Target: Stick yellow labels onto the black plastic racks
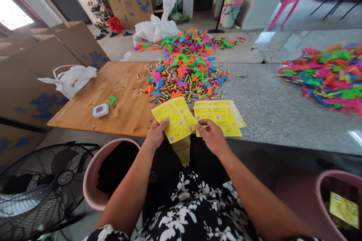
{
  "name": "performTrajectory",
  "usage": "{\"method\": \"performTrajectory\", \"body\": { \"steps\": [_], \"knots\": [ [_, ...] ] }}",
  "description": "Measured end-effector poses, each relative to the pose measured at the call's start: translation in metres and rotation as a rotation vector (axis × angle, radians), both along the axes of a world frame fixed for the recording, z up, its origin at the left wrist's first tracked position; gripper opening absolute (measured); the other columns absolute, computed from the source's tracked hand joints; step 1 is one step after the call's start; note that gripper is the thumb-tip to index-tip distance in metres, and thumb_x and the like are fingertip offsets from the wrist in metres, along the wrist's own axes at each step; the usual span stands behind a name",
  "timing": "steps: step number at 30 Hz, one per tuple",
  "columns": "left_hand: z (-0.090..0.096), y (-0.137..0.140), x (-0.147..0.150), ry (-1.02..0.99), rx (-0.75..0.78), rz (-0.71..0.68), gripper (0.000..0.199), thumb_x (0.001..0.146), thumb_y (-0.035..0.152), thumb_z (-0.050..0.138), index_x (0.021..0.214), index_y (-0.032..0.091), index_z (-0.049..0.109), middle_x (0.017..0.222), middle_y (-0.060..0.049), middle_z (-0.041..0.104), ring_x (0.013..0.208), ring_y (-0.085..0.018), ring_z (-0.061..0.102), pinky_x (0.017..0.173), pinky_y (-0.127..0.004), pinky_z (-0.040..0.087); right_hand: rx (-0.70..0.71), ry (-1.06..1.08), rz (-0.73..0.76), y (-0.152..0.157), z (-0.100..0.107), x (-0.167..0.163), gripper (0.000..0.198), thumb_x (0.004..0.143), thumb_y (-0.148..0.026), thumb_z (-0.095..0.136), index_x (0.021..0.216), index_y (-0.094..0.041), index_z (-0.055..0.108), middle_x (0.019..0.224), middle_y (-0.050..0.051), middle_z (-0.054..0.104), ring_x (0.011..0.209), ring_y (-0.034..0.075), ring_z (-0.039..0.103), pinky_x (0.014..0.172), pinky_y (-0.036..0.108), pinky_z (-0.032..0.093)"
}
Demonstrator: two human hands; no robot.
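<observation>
A yellow printed sheet (177,118) is pinched in my left hand (156,133), thumb on top, held tilted over the table's front edge. My right hand (210,134) has its fingers closed at the sheet's right corner. Beside it, a stack of similar yellow sheets (220,117) lies on the grey stone tabletop, with white paper showing at its right side. Beyond both hands spreads a heap of small colourful plastic toys and striped tubes (186,75).
On the wooden board (127,101) are a small white device (100,110), a green toy piece (112,100) and a white plastic bag (70,81). Another heap (328,75) lies right. Pink bins (92,184) (325,175) flank me below; a fan (65,177) stands left.
</observation>
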State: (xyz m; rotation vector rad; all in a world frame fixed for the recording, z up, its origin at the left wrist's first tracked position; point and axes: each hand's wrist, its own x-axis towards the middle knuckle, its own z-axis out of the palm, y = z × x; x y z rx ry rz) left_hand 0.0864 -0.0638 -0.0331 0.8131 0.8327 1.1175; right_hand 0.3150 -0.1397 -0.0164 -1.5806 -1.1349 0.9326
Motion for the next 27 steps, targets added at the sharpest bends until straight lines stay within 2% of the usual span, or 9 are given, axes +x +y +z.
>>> {"method": "performTrajectory", "body": {
  "steps": [2,4,8,11,13,16,19,23,27],
  "knots": [
    [0.003,-0.007,0.004,0.018,0.038,-0.056,0.051,0.072,0.046,0.091,0.112,0.019,0.078,0.121,-0.011,0.078,0.127,-0.037,0.066,0.109,-0.054,0.055,0.049,-0.164,0.001,0.003,-0.003,-0.015,0.06,0.081,-0.07,0.07,0.115,-0.021,0.07,0.111,0.011,0.07,0.075,0.019,0.062,0.075,0.038,0.054],
    [0.006,-0.012,0.005,0.045,0.069,-0.097,0.049,0.074,0.046,0.09,0.113,0.019,0.078,0.12,-0.011,0.078,0.127,-0.037,0.067,0.109,-0.054,0.055,0.065,-0.174,-0.009,0.007,-0.005,-0.021,0.053,0.08,-0.066,0.071,0.109,-0.021,0.072,0.111,0.011,0.07,0.076,0.02,0.061,0.079,0.039,0.053],
    [0.01,-0.013,0.0,0.073,0.07,-0.097,0.053,0.074,0.049,0.089,0.117,0.02,0.077,0.121,-0.011,0.078,0.125,-0.036,0.068,0.106,-0.053,0.057,-0.008,0.018,-0.02,0.014,-0.009,-0.015,0.037,0.079,-0.058,0.068,0.081,-0.022,0.071,0.08,0.004,0.068,0.068,0.02,0.058,0.069,0.034,0.049],
    [0.006,-0.009,-0.005,0.122,0.086,-0.065,0.058,0.074,0.052,0.087,0.121,0.02,0.075,0.124,-0.012,0.077,0.121,-0.035,0.07,0.103,-0.052,0.058,-0.039,0.107,-0.049,0.015,-0.01,-0.006,0.035,0.077,-0.056,0.071,0.078,-0.022,0.069,0.06,-0.002,0.059,0.056,0.016,0.054,0.058,0.03,0.043],
    [0.002,-0.003,-0.008,0.231,0.119,-0.008,0.059,0.076,0.055,0.084,0.121,0.018,0.074,0.124,-0.013,0.076,0.115,-0.035,0.072,0.099,-0.05,0.059,-0.049,0.192,-0.075,0.015,-0.009,0.001,0.034,0.076,-0.055,0.073,0.078,-0.021,0.068,0.054,-0.004,0.055,0.05,0.014,0.05,0.053,0.028,0.042],
    [-0.002,0.009,-0.014,0.551,0.134,0.077,0.052,0.079,0.056,0.08,0.112,0.017,0.076,0.114,-0.013,0.079,0.102,-0.034,0.075,0.088,-0.047,0.061,-0.069,0.347,-0.093,0.014,-0.002,0.018,0.038,0.07,-0.056,0.077,0.079,-0.021,0.064,0.054,-0.006,0.053,0.046,0.011,0.047,0.048,0.026,0.042],
    [-0.002,0.025,-0.021,0.77,0.08,0.069,0.038,0.078,0.047,0.081,0.102,0.018,0.077,0.099,-0.01,0.081,0.088,-0.032,0.076,0.08,-0.044,0.06,-0.115,0.462,-0.078,0.009,0.008,0.044,0.043,0.061,-0.054,0.084,0.074,-0.022,0.058,0.051,-0.009,0.047,0.042,0.009,0.043,0.04,0.024,0.039],
    [0.003,0.044,-0.021,0.835,0.107,0.216,0.032,0.068,0.028,0.088,0.097,0.021,0.076,0.086,-0.006,0.078,0.088,-0.031,0.074,0.091,-0.044,0.056,-0.146,0.532,-0.163,-0.001,0.018,0.083,0.046,0.055,-0.047,0.091,0.07,-0.022,0.055,0.044,-0.011,0.041,0.036,0.008,0.038,0.034,0.021,0.036],
    [0.003,0.051,-0.007,0.919,0.171,0.307,0.049,0.066,0.024,0.09,0.112,0.024,0.072,0.093,-0.008,0.076,0.11,-0.036,0.069,0.106,-0.05,0.046,-0.042,0.523,-0.398,-0.007,0.027,0.101,0.044,0.048,-0.038,0.093,0.076,-0.019,0.064,0.047,-0.008,0.052,0.039,0.008,0.046,0.036,0.018,0.04]
  ]
}}
